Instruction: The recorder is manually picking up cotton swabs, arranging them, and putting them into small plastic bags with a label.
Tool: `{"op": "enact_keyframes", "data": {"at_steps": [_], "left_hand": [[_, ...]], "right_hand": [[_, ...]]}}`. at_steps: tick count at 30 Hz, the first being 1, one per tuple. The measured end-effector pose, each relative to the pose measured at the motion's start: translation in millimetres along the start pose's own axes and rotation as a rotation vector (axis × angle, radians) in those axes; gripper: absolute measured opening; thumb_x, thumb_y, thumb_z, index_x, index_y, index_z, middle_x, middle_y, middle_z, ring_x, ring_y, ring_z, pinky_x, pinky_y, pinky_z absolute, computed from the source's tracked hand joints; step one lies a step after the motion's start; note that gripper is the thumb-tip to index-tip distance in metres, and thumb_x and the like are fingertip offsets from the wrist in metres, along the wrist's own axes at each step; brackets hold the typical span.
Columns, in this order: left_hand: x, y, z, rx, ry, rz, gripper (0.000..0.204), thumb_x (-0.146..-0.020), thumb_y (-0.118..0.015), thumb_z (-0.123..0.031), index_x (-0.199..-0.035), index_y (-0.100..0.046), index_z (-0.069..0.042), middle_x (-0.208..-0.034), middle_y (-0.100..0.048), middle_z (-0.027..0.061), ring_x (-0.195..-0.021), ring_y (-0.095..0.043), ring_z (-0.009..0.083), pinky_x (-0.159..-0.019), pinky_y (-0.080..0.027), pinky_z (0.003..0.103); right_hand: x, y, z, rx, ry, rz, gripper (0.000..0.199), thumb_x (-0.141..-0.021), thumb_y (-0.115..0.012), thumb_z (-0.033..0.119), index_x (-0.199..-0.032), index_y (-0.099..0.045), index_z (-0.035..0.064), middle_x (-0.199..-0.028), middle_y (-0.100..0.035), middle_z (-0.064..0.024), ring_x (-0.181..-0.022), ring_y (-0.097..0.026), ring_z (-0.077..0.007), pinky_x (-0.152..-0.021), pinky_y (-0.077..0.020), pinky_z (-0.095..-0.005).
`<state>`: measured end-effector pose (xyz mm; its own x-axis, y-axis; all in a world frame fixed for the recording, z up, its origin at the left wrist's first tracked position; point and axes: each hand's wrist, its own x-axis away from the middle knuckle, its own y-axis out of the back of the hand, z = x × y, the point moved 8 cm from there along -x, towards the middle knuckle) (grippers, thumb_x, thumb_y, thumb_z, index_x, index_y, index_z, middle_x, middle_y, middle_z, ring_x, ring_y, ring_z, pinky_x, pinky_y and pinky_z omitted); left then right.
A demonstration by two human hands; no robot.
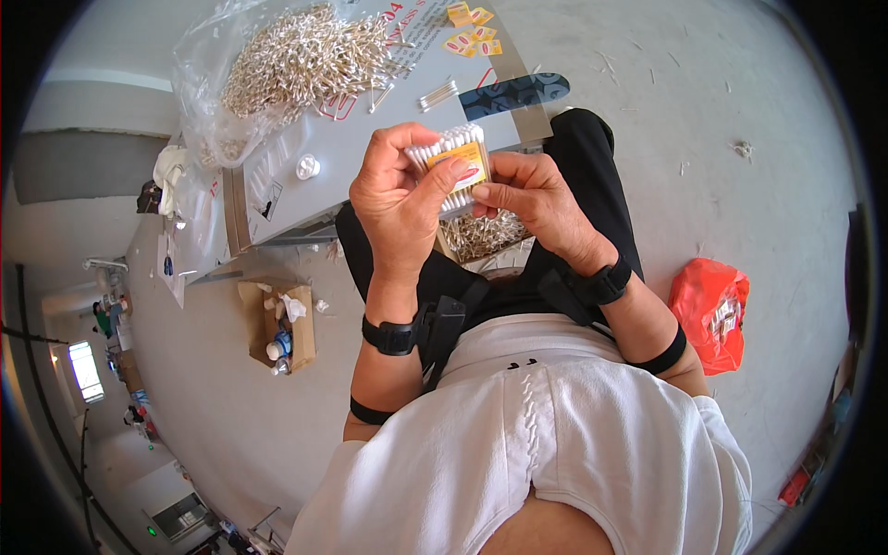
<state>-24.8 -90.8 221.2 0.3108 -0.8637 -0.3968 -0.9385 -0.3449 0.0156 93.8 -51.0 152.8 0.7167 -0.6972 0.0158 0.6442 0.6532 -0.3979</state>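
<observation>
From the head camera, I held a small clear packet of white cotton swabs with a yellow label (454, 166) up in front of me, between both hands. My left hand (400, 199) was curled closed around the packet's left side, its thumb pressed across the yellow label. My right hand (538, 203) gripped the packet's lower right corner, fingers bent and pinched shut on it. The packet stood above my lap, nearer to me than the grey cardboard sheet (370, 139) that served as a work surface.

Farther off on that sheet lay a large heap of loose cotton swabs in a crumpled clear plastic bag (301, 60). A few small yellow labels (472, 32) lay at the far right edge. A small bundle of loose swabs (437, 95) lay just beyond the packet. To my right, on the pale concrete floor, sat a red plastic bag (712, 310). To my left stood an open brown cardboard box (282, 324).
</observation>
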Motion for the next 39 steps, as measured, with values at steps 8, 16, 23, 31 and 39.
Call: {"op": "enact_keyframes", "data": {"at_steps": [8,16,23,31,39], "left_hand": [[-0.2,1.4,2.2,-0.029,0.027,-0.023,0.022,-0.078,-0.072,0.004,-0.096,-0.061,0.001,-0.093,-0.063,0.0036,-0.078,-0.058,0.0066,-0.069,-0.05,0.021],[0.9,-3.5,-6.9,-0.001,0.005,-0.066,0.023,-0.077,-0.072,0.004,-0.095,-0.058,0.0,-0.091,-0.062,0.0039,-0.077,-0.058,0.0066,-0.068,-0.049,0.02],[1.2,-4.2,-7.5,-0.047,-0.039,-0.035,0.023,-0.076,-0.072,0.005,-0.093,-0.057,-0.001,-0.09,-0.061,0.0036,-0.077,-0.058,0.0062,-0.067,-0.049,0.02],[0.7,-7.8,-13.4,-0.141,-0.062,0.013,0.022,-0.076,-0.072,0.003,-0.091,-0.057,-0.002,-0.093,-0.065,0.0076,-0.078,-0.06,0.0081,-0.069,-0.05,0.022],[-0.4,-11.4,-20.6,-0.068,-0.096,0.111,0.017,-0.078,-0.064,0.008,-0.091,-0.056,0.0,-0.099,-0.066,0.0142,-0.087,-0.062,0.0137,-0.074,-0.051,0.025]], "right_hand": [[-0.5,0.0,-0.4,-0.001,0.005,-0.001,0.02,-0.092,-0.061,0.012,-0.103,-0.065,-0.0041,-0.082,-0.064,-0.002,-0.072,-0.057,-0.0053,-0.069,-0.0495,-0.0206],[-3.5,2.8,-3.5,-0.037,0.062,-0.003,0.018,-0.091,-0.062,0.012,-0.101,-0.065,-0.0025,-0.081,-0.064,-0.001,-0.072,-0.057,-0.0043,-0.068,-0.0493,-0.0192],[-4.1,3.2,-2.4,-0.028,0.108,0.008,0.016,-0.091,-0.061,0.009,-0.102,-0.065,-0.0023,-0.083,-0.064,-0.0013,-0.073,-0.057,-0.0045,-0.069,-0.05,-0.0197],[-3.3,4.1,1.4,-0.007,0.161,-0.005,0.019,-0.09,-0.063,0.01,-0.104,-0.064,-0.0024,-0.084,-0.065,-0.0014,-0.075,-0.056,-0.0047,-0.071,-0.0495,-0.0199],[-3.4,6.7,1.1,0.02,0.173,-0.045,0.016,-0.09,-0.063,0.01,-0.101,-0.065,-0.0014,-0.082,-0.065,0.0001,-0.076,-0.056,-0.004,-0.071,-0.048,-0.0203]]}}
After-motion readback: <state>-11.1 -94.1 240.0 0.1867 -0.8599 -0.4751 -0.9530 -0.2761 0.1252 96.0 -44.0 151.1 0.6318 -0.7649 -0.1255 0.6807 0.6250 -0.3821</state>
